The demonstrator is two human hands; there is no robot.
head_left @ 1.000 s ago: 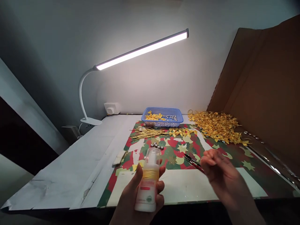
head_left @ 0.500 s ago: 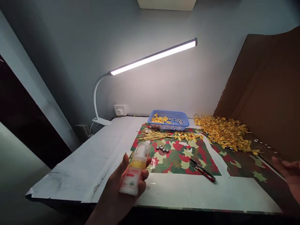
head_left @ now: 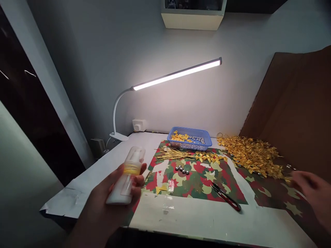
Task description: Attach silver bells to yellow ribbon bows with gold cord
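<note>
My left hand [head_left: 99, 203] is wrapped around a pump bottle [head_left: 121, 187] with a clear cap, a yellow band and whitish contents, held tilted above the table's left part. At the right edge, my right hand [head_left: 314, 191] is closed with its fingers bent together, beside the pile of gold ribbon bows [head_left: 252, 155]. Anything between those fingers is too small or hidden to make out. Red-handled thread snips [head_left: 227, 198] lie on the patterned sheet [head_left: 191, 191]. Several silver beads [head_left: 182, 169] sit left of them, with a small yellow piece [head_left: 161, 189] near the sheet's front.
A blue basket [head_left: 190, 132] with gold bows and beads stands at the back. Before it lie gold stems [head_left: 173, 154] and a row of gold bows [head_left: 210, 157]. A lit lamp [head_left: 178, 74] arches over the table. Cardboard [head_left: 292, 103] stands at the right.
My left hand has moved left with the bottle, uncovering the small yellow piece. My right hand has come in further from the right edge, its fingers now bent together. The view has tilted up.
</note>
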